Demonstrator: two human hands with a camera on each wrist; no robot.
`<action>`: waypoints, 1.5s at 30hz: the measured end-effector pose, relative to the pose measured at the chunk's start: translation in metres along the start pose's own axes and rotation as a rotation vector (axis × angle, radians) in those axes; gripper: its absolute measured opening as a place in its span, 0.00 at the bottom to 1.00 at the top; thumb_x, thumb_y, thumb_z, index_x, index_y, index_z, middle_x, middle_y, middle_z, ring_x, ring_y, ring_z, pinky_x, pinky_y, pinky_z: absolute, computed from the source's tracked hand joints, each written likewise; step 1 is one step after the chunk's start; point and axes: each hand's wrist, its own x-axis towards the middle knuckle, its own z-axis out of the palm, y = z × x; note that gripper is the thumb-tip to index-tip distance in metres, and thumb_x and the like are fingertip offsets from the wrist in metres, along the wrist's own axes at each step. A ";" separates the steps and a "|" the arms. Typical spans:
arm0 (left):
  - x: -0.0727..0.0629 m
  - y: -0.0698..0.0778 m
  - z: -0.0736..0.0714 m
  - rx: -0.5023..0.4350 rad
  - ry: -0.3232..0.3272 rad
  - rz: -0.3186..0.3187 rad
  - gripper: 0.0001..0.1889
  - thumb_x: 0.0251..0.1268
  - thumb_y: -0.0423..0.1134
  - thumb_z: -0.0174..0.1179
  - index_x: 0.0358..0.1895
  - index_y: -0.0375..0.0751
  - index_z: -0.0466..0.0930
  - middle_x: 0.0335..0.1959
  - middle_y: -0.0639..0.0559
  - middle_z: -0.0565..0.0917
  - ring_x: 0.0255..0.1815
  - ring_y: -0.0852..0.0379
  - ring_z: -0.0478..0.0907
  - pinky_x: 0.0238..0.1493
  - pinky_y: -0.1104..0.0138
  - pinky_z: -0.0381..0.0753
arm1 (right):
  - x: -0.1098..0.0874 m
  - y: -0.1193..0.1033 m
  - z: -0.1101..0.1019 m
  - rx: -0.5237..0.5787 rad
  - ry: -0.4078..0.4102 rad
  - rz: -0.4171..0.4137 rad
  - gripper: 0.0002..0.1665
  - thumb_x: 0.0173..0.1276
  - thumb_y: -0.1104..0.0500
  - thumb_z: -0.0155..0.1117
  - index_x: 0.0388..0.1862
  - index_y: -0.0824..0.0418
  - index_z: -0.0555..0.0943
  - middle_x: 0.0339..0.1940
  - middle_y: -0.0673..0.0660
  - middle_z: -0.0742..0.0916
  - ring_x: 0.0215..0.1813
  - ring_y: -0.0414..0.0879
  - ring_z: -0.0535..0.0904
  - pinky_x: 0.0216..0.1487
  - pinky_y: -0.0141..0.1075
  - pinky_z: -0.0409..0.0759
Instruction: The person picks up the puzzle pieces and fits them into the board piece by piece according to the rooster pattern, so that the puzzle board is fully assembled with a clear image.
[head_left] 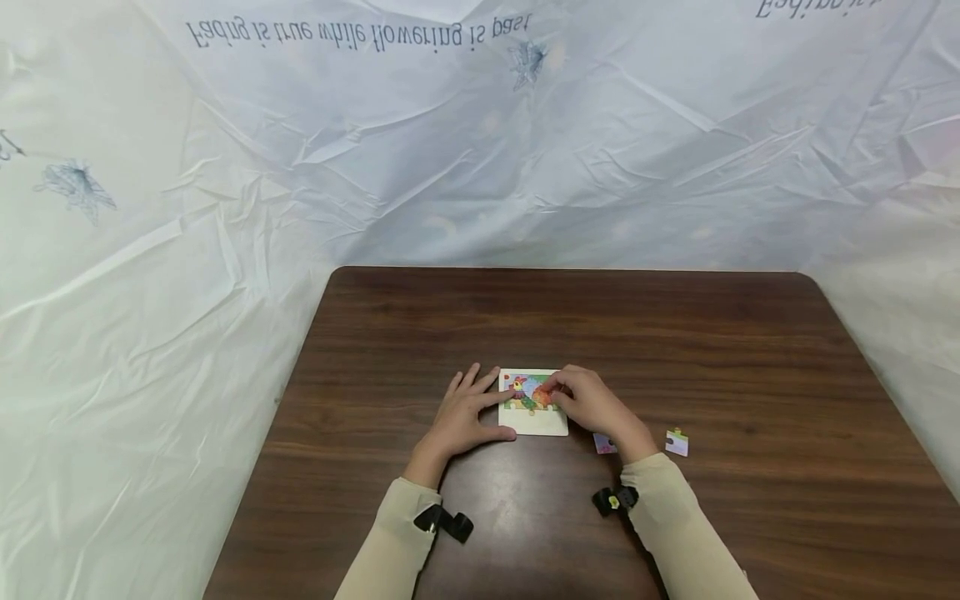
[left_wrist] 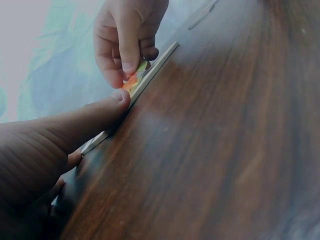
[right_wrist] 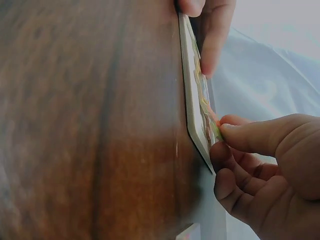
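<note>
A small white puzzle board lies flat on the table, with colourful joined pieces over its upper part and a bare white strip along the near side. My left hand spreads over its left edge, the thumb at the lower corner and the index fingertip on the picture. At the right side, my right hand pinches an orange and green puzzle piece between thumb and fingers, right at the board's surface. Those fingers partly cover the piece from above.
Two loose puzzle pieces lie to the right: a purplish one partly under the right wrist, and a pale one farther out. The dark wooden table has white sheeting behind and beside it.
</note>
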 end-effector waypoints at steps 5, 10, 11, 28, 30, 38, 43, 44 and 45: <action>0.003 -0.001 -0.001 0.009 0.013 0.011 0.40 0.58 0.64 0.75 0.75 0.60 0.78 0.84 0.49 0.61 0.87 0.38 0.44 0.83 0.40 0.41 | 0.002 -0.005 -0.001 -0.033 0.001 0.026 0.12 0.74 0.71 0.63 0.48 0.63 0.90 0.41 0.54 0.86 0.38 0.44 0.76 0.41 0.42 0.78; 0.000 -0.001 -0.001 0.011 0.016 0.010 0.40 0.58 0.65 0.74 0.75 0.61 0.77 0.84 0.49 0.61 0.87 0.38 0.45 0.83 0.40 0.42 | 0.002 -0.009 0.002 -0.051 0.003 0.042 0.13 0.75 0.71 0.61 0.49 0.63 0.90 0.40 0.54 0.86 0.38 0.44 0.77 0.40 0.42 0.78; 0.000 0.000 -0.001 0.008 0.013 0.008 0.40 0.58 0.65 0.74 0.75 0.61 0.77 0.84 0.49 0.61 0.87 0.38 0.45 0.83 0.40 0.42 | 0.001 -0.010 0.003 -0.055 0.001 0.042 0.13 0.75 0.71 0.61 0.49 0.63 0.90 0.40 0.54 0.85 0.38 0.44 0.76 0.40 0.42 0.78; -0.002 -0.001 0.002 0.008 0.024 0.021 0.40 0.58 0.65 0.74 0.75 0.61 0.77 0.84 0.48 0.61 0.87 0.38 0.45 0.83 0.39 0.42 | 0.001 -0.010 0.006 -0.076 0.016 0.053 0.11 0.72 0.71 0.63 0.46 0.64 0.90 0.37 0.54 0.84 0.35 0.44 0.75 0.38 0.41 0.78; -0.002 -0.001 0.002 0.009 0.020 0.015 0.40 0.58 0.65 0.74 0.75 0.61 0.77 0.84 0.49 0.61 0.87 0.38 0.45 0.83 0.40 0.41 | 0.000 -0.009 0.007 -0.077 0.016 0.053 0.11 0.72 0.71 0.64 0.46 0.64 0.90 0.36 0.54 0.84 0.34 0.43 0.74 0.37 0.40 0.78; -0.003 -0.002 0.003 -0.003 0.022 0.016 0.39 0.58 0.64 0.75 0.74 0.60 0.79 0.84 0.48 0.62 0.87 0.38 0.45 0.83 0.39 0.41 | -0.002 -0.010 0.008 -0.084 0.010 0.056 0.11 0.74 0.71 0.65 0.48 0.64 0.90 0.37 0.54 0.84 0.35 0.43 0.76 0.38 0.41 0.80; -0.002 -0.002 0.003 0.004 0.025 0.014 0.39 0.58 0.64 0.75 0.74 0.60 0.79 0.84 0.48 0.62 0.87 0.38 0.45 0.83 0.39 0.42 | -0.001 -0.013 0.008 -0.128 0.004 0.049 0.09 0.73 0.70 0.67 0.47 0.63 0.91 0.39 0.55 0.85 0.37 0.45 0.80 0.40 0.43 0.82; -0.001 -0.002 0.003 0.007 0.025 0.014 0.39 0.58 0.65 0.75 0.74 0.61 0.79 0.84 0.48 0.62 0.87 0.38 0.45 0.83 0.39 0.42 | -0.001 -0.014 0.007 -0.140 -0.002 0.049 0.10 0.73 0.70 0.68 0.48 0.63 0.91 0.40 0.55 0.86 0.38 0.45 0.80 0.40 0.43 0.82; -0.001 -0.002 0.003 0.009 0.024 0.015 0.39 0.58 0.65 0.74 0.74 0.61 0.78 0.84 0.48 0.61 0.87 0.38 0.45 0.83 0.39 0.42 | -0.002 -0.016 0.006 -0.157 -0.008 0.048 0.10 0.73 0.70 0.68 0.49 0.63 0.91 0.40 0.55 0.86 0.38 0.45 0.80 0.40 0.43 0.82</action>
